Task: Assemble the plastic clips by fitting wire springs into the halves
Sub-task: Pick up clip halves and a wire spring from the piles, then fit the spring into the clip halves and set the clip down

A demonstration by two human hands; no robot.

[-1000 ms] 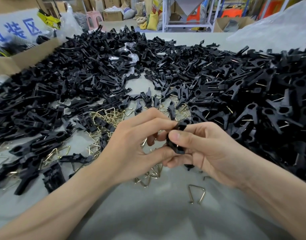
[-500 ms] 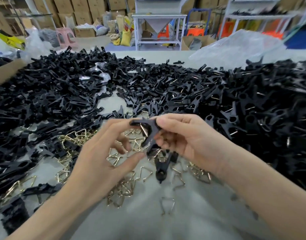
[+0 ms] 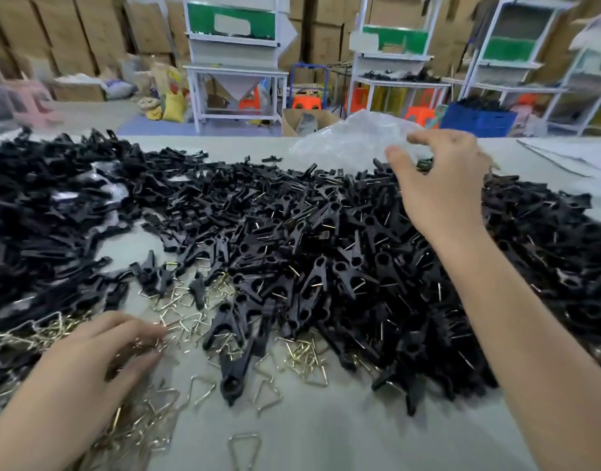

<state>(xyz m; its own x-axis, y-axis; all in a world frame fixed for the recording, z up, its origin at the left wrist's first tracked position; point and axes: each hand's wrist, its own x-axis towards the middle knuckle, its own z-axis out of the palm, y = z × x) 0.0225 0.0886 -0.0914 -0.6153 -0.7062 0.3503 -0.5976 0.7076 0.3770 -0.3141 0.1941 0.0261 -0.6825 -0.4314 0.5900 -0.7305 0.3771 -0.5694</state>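
Hands just parted: right hand spread, empty, over clip pile upper right; left hand touching wire springs. New cycle starting.

A small factory assembly workshop. A grey tabletop is heaped from 9 to 3 o'clock with black plastic clip halves, with brass-coloured wire springs loose at 7 o'clock. Beyond it, at 12 o'clock, stand white metal-framed hopper machines. Stacked cardboard boxes line the back wall, with filled sacks at 11 o'clock, and orange stools and a blue crate at 1 o'clock.
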